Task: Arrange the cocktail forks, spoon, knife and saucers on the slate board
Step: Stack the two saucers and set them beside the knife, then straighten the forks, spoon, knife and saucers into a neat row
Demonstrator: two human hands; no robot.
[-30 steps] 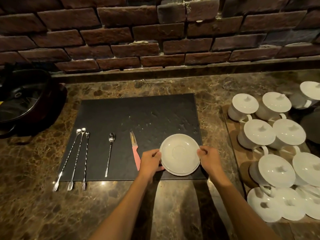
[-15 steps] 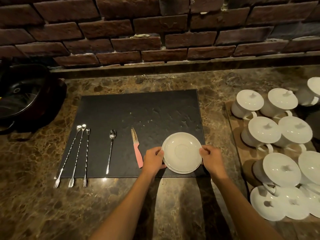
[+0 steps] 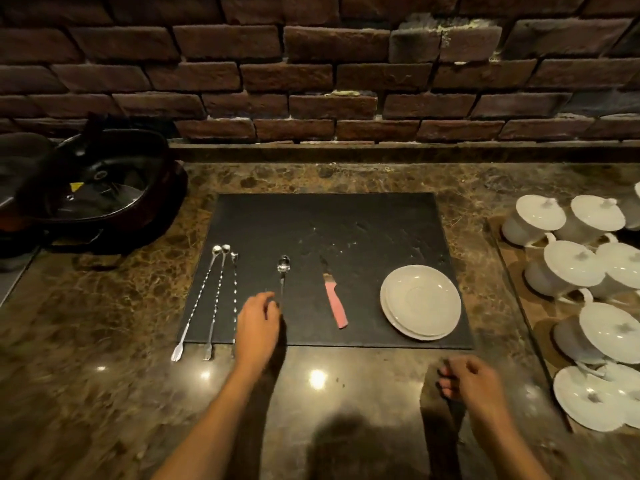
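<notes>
R hand (image 3: 472, 382) was held over the counter (image 3: 104, 393), fingers loosely curled, nothing gripped. L hand (image 3: 258, 327) was laid at the slate board (image 3: 329, 223) near edge, fingers relaxed, tips at the spoon (image 3: 283, 275) handle w/ contact unclear; cocktail forks (image 3: 216, 299) just left, knife (image 3: 334, 301) & stacked saucers (image 3: 420, 301) right.

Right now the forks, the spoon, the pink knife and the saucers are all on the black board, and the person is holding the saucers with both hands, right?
Not quite. In the head view neither hand holds the saucers. The left hand is by the spoon handle, and the right hand is over the counter. The forks, spoon and pink knife do lie on the black board.
</notes>
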